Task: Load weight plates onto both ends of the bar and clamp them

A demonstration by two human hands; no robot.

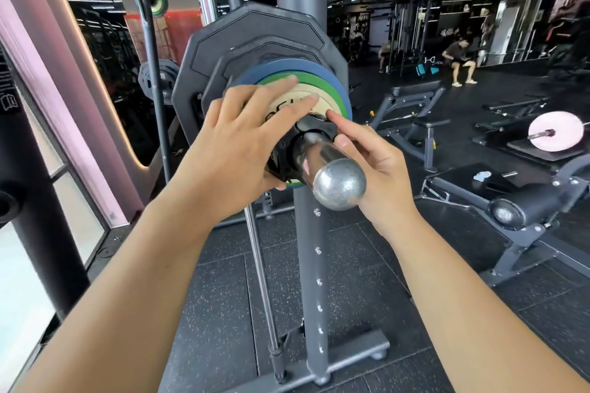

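Note:
The chrome bar end (335, 180) points toward me from a rack. Stacked on it, from back to front, are two black plates (255, 35), a blue plate (287, 68), a green plate (322, 84) and a small cream plate (303, 102). A black clamp collar (314, 129) sits on the sleeve against the cream plate. My left hand (236, 150) grips the collar's left side, its fingers spread over the cream plate. My right hand (370, 159) holds the collar's right side, index fingertip touching its top edge.
The grey rack upright (311, 265) and its floor foot stand directly below the bar. A mirror wall (95, 73) runs along the left. Benches (526, 210) and a bar with a pink plate (555, 134) are to the right. A person sits in the far background.

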